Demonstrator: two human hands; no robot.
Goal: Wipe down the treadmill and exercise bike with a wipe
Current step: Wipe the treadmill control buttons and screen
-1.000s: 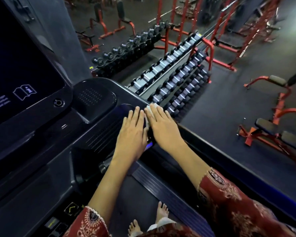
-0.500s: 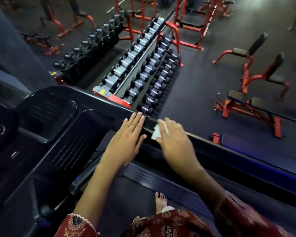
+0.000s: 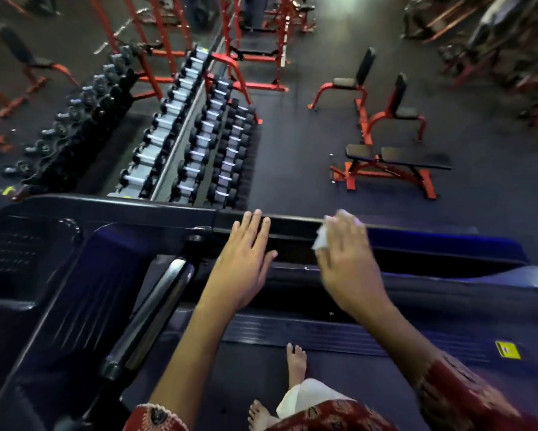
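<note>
I stand barefoot on a dark treadmill and look down at its right side rail (image 3: 292, 223). My left hand (image 3: 244, 259) rests flat on that rail with its fingers straight. My right hand (image 3: 347, 259) presses a white wipe (image 3: 321, 241) against the rail farther to the right; most of the wipe is hidden under the fingers. The hand is blurred. The treadmill console (image 3: 44, 259) spreads out at the left, and a chrome handle bar (image 3: 155, 309) slopes down from it. The belt (image 3: 230, 377) lies under my feet.
Beyond the rail stand racks of dumbbells (image 3: 199, 141) with red frames. Red and black weight benches (image 3: 389, 166) sit on the dark floor to the right. More red racks (image 3: 261, 42) fill the back. A yellow label (image 3: 507, 350) marks the treadmill's side step.
My right hand has slid the wipe to the right along the rail, away from the left hand, which has stayed flat on the rail. My view has swung right, off the screen.
</note>
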